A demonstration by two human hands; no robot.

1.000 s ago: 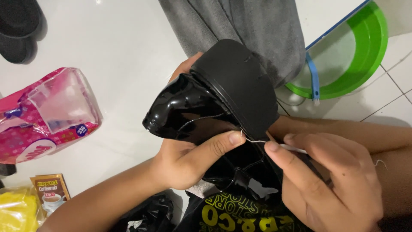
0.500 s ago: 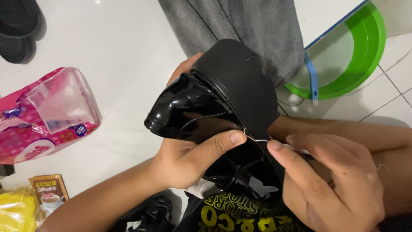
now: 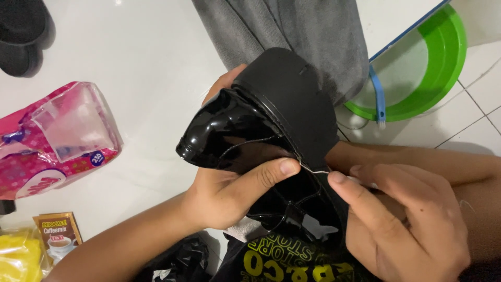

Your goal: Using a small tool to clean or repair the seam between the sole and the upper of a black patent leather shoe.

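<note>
Pink plastic tissue pack and brown sachet left of fingers; left hand grips glossy black shoe, right hand pinches thin needle; green basin beyond.

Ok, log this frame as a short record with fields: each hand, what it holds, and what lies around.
left hand: grips a glossy black shoe, sole turned up, thumb pressed at the seam
right hand: fingers pinch a thin needle at the sole's edge
thread: runs across the shoe's upper
floor left: pink tissue pack, small sachet, yellow bag
floor right: green basin with a blue brush
</note>
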